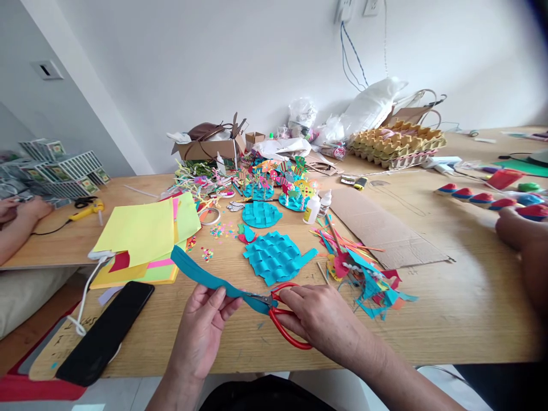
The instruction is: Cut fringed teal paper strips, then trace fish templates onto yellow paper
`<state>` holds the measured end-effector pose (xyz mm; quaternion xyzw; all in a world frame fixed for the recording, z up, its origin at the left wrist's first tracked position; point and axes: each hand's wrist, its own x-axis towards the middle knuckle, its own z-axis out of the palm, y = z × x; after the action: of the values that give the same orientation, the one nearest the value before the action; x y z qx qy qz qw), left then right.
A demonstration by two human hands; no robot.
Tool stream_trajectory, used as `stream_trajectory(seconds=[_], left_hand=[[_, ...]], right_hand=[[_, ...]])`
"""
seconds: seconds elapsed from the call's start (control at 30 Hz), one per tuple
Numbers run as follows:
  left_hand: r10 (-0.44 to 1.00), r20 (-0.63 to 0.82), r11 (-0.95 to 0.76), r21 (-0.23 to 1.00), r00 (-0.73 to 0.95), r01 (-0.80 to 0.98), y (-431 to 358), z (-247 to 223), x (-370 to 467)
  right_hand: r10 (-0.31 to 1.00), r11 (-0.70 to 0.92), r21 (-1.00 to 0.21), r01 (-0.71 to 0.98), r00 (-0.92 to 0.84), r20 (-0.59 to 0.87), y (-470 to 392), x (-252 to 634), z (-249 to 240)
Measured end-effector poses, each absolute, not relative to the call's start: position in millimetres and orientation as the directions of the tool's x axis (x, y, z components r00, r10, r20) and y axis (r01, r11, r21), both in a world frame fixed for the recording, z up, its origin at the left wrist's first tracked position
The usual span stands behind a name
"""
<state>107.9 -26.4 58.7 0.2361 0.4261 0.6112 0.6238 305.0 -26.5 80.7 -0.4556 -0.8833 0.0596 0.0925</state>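
Head view: the left hand (206, 313) pinches the blue paper strip (193, 270) mid-length over the table (240, 355), its long axis slanting rightward, bodyward, to red-handled scissors (273, 311) gripped by the right hand (315, 315).

The left hand (204, 321) and right hand (320, 315) are bare, as are the forearms (385, 365) as far as they show; a plain black garment (265, 395) rounds up at the bottom edge.

A wooden table (149, 354) stands against a white wall (257, 57) over pale floor tiles (143, 395).
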Motion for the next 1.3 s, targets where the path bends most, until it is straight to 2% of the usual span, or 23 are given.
stream_trajectory(seconds=[0.2,0.6,1.07,1.3], left_hand=[[0.961,-0.247,0.137,0.821,-0.128,-0.555,-26.1,58.8,108.7],[0.97,-0.225,0.142,0.827,-0.089,-0.545,-27.9,56.8,112.9],[0.973,-0.224,0.159,0.812,-0.049,-0.561,-29.7,52.9,113.8],[0.975,-0.219,0.155,0.808,-0.046,-0.568,-29.1,52.4,114.0]], right_hand=[[0.812,0.584,-0.185,0.791,-0.575,0.103,-26.3,304.7,79.0],[0.866,0.485,-0.24,0.841,-0.5,-0.001,-29.1,300.9,91.8],[0.862,0.503,-0.197,0.842,-0.506,0.037,-27.9,298.1,92.1],[0.852,0.512,-0.195,0.836,-0.524,-0.011,-27.7,298.3,92.1]])
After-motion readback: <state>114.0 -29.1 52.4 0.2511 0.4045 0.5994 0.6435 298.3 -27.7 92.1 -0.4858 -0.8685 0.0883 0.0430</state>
